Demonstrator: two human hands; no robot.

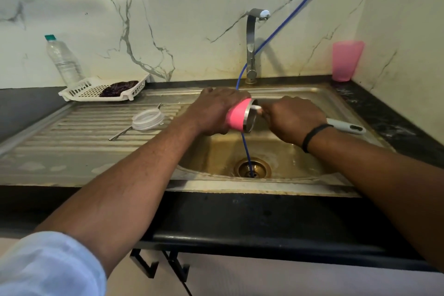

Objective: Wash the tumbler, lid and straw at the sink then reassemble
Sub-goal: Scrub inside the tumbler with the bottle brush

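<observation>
Background: marble-look wall behind a steel sink (336, 101), with a dark counter (389, 122) around it and a ribbed drainboard (72, 142) on the left side
Tap: chrome faucet (251, 50) stands at the back edge of the sink; a blue hose (246, 149) comes down from the upper right, passes behind your hands and ends in the drain (252, 169)
Your left hand: left hand (213, 110) is wrapped around the pink tumbler (237, 115), fingers curled over its body, holding it on its side above the basin with the open mouth toward the right
Your right hand: right hand (293, 120) is closed around the brush (346, 126); the grey handle comes out behind your wrist, and the white head sits at the tumbler mouth, probably a little inside, but the view is not sharp there
Wrist: a black band (312, 136) is on your right wrist
Lid: clear lid (147, 119) lies on the drainboard, well apart from the tumbler
Straw: metal straw (120, 134) lies on the drainboard, passing under the lid
Other things: white basket (79, 91) with a dark cloth (119, 89) in it at the back left, a plastic bottle (63, 60) behind it, and a pink cup (347, 60) on the counter at the back right
</observation>
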